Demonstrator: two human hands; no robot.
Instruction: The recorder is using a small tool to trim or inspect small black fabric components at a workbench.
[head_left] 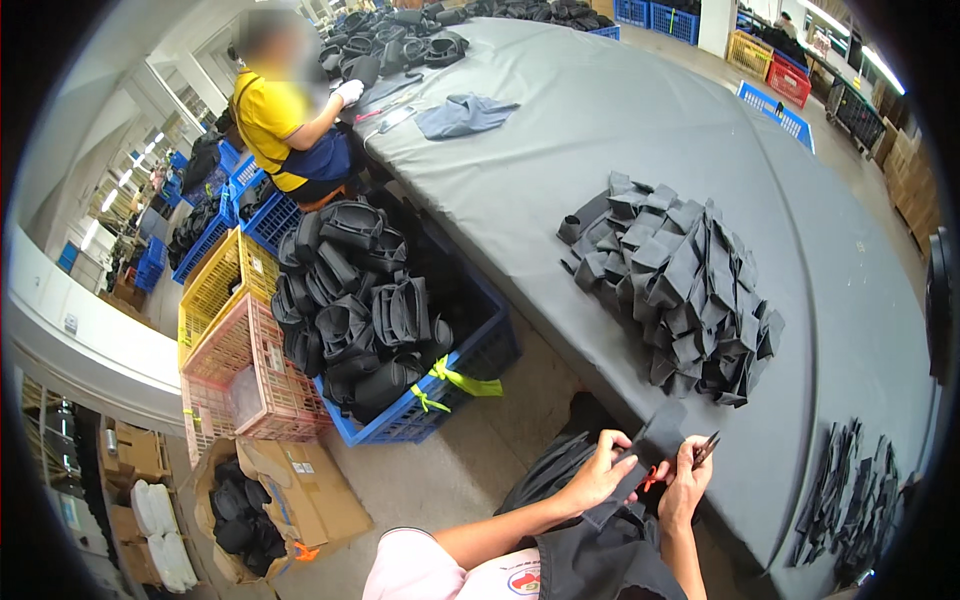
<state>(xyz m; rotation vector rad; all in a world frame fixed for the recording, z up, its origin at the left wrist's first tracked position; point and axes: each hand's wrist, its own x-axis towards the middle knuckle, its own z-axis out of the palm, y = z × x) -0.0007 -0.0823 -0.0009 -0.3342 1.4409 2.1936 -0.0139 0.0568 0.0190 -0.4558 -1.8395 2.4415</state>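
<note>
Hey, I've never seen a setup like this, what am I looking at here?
No robot here: a person is working bare-handed, filmed by a wide fisheye camera worn on the head, so straight edges look bent. The left hand holds a dark fabric piece; the right hand holds what looks like a small cutting tool. On the grey table lie a heap of dark pieces and, farther right, dark strips. A co-worker in yellow is at the table's far left.

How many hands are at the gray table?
3: your left hand holding a dark piece by the table, your right hand beside it with an orange-handled tool, and the white-gloved hand of the co-worker at upper left. Their other may be hidden.
</note>
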